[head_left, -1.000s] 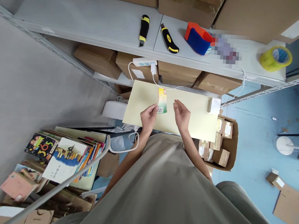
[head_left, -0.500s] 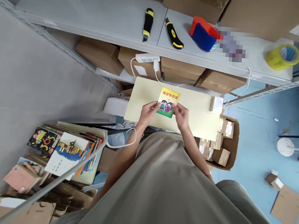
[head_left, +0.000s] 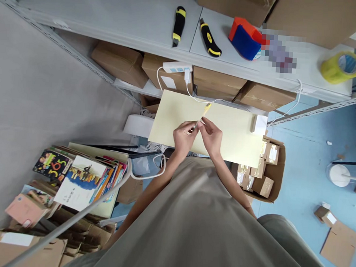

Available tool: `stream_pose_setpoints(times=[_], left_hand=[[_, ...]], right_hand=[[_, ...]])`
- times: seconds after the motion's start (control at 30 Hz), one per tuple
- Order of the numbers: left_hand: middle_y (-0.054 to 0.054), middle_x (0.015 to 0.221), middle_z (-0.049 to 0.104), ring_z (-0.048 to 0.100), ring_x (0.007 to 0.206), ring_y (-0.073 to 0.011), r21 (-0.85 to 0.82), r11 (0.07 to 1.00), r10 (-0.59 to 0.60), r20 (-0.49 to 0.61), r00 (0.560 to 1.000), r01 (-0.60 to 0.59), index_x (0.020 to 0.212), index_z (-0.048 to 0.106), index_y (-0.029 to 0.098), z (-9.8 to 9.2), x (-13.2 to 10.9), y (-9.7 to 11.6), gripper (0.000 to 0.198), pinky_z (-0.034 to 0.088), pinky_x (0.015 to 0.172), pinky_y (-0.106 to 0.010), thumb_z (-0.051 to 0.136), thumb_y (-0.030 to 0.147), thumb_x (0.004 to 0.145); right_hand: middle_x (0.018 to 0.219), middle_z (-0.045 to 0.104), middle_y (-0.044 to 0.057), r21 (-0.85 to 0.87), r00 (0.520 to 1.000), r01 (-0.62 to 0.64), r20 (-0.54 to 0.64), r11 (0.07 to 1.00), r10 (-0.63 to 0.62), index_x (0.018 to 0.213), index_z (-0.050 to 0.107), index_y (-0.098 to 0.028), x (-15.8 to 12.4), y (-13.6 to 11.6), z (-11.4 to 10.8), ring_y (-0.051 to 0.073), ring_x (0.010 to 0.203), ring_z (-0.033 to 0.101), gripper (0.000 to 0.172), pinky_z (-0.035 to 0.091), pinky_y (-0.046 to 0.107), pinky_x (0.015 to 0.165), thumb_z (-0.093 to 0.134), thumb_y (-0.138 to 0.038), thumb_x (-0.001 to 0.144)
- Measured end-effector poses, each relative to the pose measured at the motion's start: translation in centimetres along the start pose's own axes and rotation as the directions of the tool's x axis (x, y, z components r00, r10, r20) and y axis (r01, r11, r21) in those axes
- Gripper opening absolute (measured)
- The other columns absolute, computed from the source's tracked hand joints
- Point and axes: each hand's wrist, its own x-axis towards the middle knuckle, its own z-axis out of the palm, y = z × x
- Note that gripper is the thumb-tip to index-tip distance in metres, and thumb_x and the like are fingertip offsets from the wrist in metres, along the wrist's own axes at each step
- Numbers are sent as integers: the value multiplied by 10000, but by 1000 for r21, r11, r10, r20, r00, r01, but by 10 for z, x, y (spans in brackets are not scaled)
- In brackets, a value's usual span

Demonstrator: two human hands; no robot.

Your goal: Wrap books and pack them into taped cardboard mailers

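At far left, piled books [head_left: 81,181] lean beside the frame of a cart, a white-covered one on top. Next to the right comes a pale yellow board [head_left: 233,131], set in front of the shelving, with a black-and-yellow cutter [head_left: 179,25] lying on the shelf above it. Over the board's middle, the left hand [head_left: 184,139] has its thumb and fingers brought together, pinching the near end of a small printed piece [head_left: 207,108]; some of its fingertips are hidden.

The piece is between the two hands, above the board, turned nearly edge-on, so that it shows as a narrow, slanting strip. Its far end, pointing up and to the right, is bright yellow; the colour pales to whitish along the middle, and a darker bit shows near the left hand's fingertips. Any print on its faces cannot be read from this angle. Whether it touches the board is hard to tell.

The right hand [head_left: 212,138] meets it from the other side, thumb and forefinger pinching its middle, the remaining fingers curled and partly hidden. Farther right, a small white box [head_left: 259,124] sits at the board's corner, just above an open carton [head_left: 277,173] holding little brown boxes.
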Motion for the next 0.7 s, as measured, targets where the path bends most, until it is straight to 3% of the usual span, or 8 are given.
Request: stream_pose_setpoints(times=[0.07, 0.17, 0.23, 0.3, 0.43, 0.5, 0.57, 0.7], left_hand=[[-116, 1211, 878, 801, 1104, -294, 50, 995, 82, 92, 992, -87, 1084, 945, 276, 3, -5, 1, 268, 632, 1061, -420, 870, 513, 987], [-136, 1347, 856, 773, 1234, -306, 127, 984, 111, 120, 987, -126, 1243, 908, 261, 0, -2, -6, 397, 637, 1073, -433, 846, 575, 1008], [-154, 1413, 834, 760, 1242, -298, 128, 990, 50, 56, 997, -57, 1315, 871, 228, -7, 7, -14, 511, 647, 995, -396, 809, 641, 1020], [-158, 1335, 852, 772, 1148, -283, 31, 997, -68, 66, 995, 66, 1252, 869, 191, -14, 17, -23, 599, 641, 893, -348, 799, 725, 992], [-83, 970, 853, 762, 949, -248, -163, 953, -230, 166, 959, 257, 985, 875, 167, -18, 27, -34, 621, 620, 851, -333, 883, 776, 865], [-59, 946, 849, 754, 923, -236, -192, 945, -251, 96, 963, 265, 976, 887, 171, -16, 27, -36, 586, 613, 853, -333, 929, 734, 822], [-51, 951, 855, 752, 899, -230, -186, 952, -243, 10, 970, 241, 1001, 901, 171, -13, 25, -38, 560, 610, 834, -332, 937, 702, 824], [-87, 1027, 884, 797, 938, -258, -111, 983, -157, -111, 981, 145, 1050, 913, 172, -7, 21, -37, 533, 647, 852, -360, 893, 685, 905]], right_hand=[[1009, 833, 81, -23, 999, 15, -33, 1000, -16, 1023, 795, -224, 2, 0, 0, 251, 962, 783, 610, 660, 370, 886, 756, -827, 946], [655, 490, -45, -129, 992, 16, -120, 991, -32, 730, 565, -252, 9, 4, -8, 142, 665, 481, 658, 431, 282, 617, 725, -851, 951], [645, 339, -75, -125, 995, -6, -99, 992, -6, 710, 492, -259, 13, 7, -14, 120, 645, 342, 707, 307, 275, 583, 730, -889, 924], [662, 322, -77, -74, 999, -29, -29, 997, 27, 746, 533, -250, 15, 9, -16, 114, 646, 300, 717, 264, 275, 581, 740, -918, 902], [648, 417, -62, -30, 998, -53, 34, 998, 54, 757, 583, -241, 18, 14, -15, 118, 624, 396, 711, 343, 275, 571, 786, -911, 880], [689, 566, -25, -35, 998, -53, 14, 998, 54, 809, 656, -235, 20, 18, -15, 159, 683, 571, 677, 485, 291, 625, 801, -893, 880], [903, 773, 60, -30, 998, -27, -59, 999, 25, 992, 769, -221, 22, 22, -16, 241, 912, 758, 667, 637, 353, 810, 789, -881, 895], [1403, 828, 172, 3, 994, 1, -109, 1000, 0, 1290, 801, -221, 18, 26, -11, 335, 1339, 784, 750, 649, 485, 1160, 775, -870, 913]])
